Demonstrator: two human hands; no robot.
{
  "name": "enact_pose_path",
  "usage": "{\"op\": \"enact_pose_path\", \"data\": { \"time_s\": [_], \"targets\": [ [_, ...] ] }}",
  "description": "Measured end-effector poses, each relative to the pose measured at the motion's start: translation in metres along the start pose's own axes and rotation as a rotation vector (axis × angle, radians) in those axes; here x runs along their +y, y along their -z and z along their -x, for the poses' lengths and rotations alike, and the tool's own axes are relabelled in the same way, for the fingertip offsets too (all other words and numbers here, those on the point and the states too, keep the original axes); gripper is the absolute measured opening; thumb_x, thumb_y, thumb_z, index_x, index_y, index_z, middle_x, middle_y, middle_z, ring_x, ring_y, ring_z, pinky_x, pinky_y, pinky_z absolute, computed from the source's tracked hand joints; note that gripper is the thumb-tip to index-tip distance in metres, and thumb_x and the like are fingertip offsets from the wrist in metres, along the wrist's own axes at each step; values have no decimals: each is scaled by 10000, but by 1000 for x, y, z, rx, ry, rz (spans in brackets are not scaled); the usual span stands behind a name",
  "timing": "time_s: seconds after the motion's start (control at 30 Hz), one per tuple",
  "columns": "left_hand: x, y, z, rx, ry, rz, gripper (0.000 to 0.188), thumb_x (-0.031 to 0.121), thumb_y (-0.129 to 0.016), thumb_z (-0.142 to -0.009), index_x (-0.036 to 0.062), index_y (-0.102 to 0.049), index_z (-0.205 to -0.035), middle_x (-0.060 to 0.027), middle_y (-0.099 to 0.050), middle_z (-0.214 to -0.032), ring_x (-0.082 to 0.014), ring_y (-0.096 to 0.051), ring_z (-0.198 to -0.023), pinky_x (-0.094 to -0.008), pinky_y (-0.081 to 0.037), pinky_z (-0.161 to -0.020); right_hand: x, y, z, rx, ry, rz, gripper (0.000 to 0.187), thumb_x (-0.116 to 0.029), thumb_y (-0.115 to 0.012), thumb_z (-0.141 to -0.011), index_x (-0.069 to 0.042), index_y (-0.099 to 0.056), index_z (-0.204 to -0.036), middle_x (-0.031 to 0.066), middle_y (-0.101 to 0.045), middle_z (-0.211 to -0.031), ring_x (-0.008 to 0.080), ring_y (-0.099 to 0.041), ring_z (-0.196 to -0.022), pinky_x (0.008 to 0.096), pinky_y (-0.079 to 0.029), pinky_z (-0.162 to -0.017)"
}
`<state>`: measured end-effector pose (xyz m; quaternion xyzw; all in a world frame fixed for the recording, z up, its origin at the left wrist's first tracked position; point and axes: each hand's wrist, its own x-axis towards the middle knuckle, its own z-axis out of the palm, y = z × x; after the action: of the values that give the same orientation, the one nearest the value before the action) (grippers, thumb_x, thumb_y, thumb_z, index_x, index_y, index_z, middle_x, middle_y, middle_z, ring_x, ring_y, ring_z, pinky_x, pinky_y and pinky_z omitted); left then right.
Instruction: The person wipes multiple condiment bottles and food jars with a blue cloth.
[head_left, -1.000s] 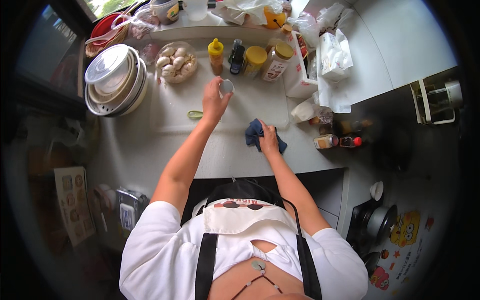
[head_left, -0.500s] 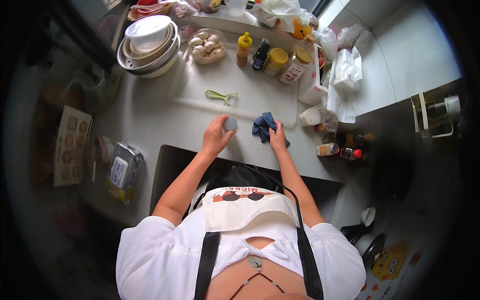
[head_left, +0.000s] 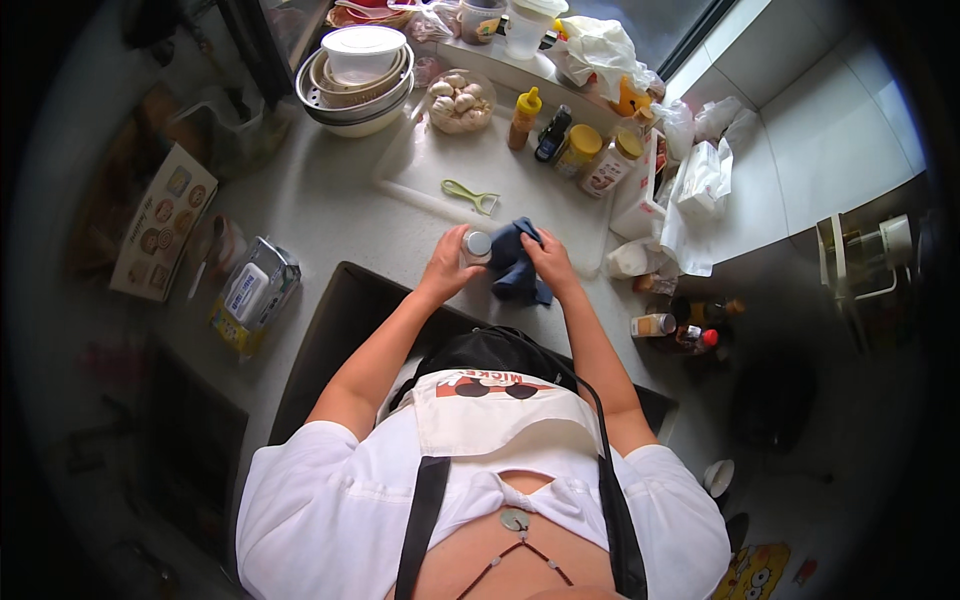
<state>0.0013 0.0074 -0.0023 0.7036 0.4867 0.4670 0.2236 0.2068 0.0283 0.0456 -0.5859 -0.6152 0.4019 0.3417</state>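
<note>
The left hand (head_left: 447, 262) holds a small, pale-topped jar (head_left: 476, 247). The right hand (head_left: 551, 262) pinches a blue cloth (head_left: 511, 274) close beside it (maybe touching, it is hard to tell). A green peeler (head_left: 463, 190) lies just past them, and garlic (head_left: 462, 101) sits farther back.

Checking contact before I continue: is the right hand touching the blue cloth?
Touching. The head view shows the right hand gripping the blue cloth at its right side.
</note>
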Motion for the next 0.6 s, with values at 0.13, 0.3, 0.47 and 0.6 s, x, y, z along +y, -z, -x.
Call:
{"op": "enact_pose_path", "data": {
  "time_s": [0.13, 0.3, 0.47, 0.6],
  "targets": [
    [-11, -3, 9, -60, 58, -6, 613, 68, -720, -634, 37, -464, -1190, -145, -508, -1152, -301, -508, -1047, -349, -442, -870, -26, -25, 8, -124, 329, 107, 351, -291, -494, -893, 13, -569, -1052, 176, -561, -1085, 272, -519, -1036, 316, -386, -898],
    [-24, -18, 17, 69, 157, 117, 392, 22, -618, -689, 21, -541, -1074, -149, -559, -1032, -301, -556, -947, -326, -485, -761, 19, -52, -13, 60, 615, 118, 249, -204, -582, -825, -38, -607, -1009, 137, -576, -972, 189, -536, -670, 286, -455, -659],
    [-15, -10, 10, 33, 257, 153, 467, -60, -521, -661, 16, -514, -1122, -159, -527, -1048, -303, -536, -975, -322, -529, -731, -11, -63, -11, 14, 319, 241, 447, -312, -698, -705, -72, -555, -1054, 183, -517, -961, 338, -514, -918, 379, -432, -820],
    [-11, -6, 8, -10, 262, 85, 450, -55, -527, -652, 14, -517, -1097, -147, -530, -1013, -296, -534, -962, -319, -535, -707, -21, -68, -3, 57, 182, 306, 480, -365, -684, -708, -79, -549, -1070, 209, -497, -1001, 353, -516, -936, 384, -428, -843]
  ]
}}
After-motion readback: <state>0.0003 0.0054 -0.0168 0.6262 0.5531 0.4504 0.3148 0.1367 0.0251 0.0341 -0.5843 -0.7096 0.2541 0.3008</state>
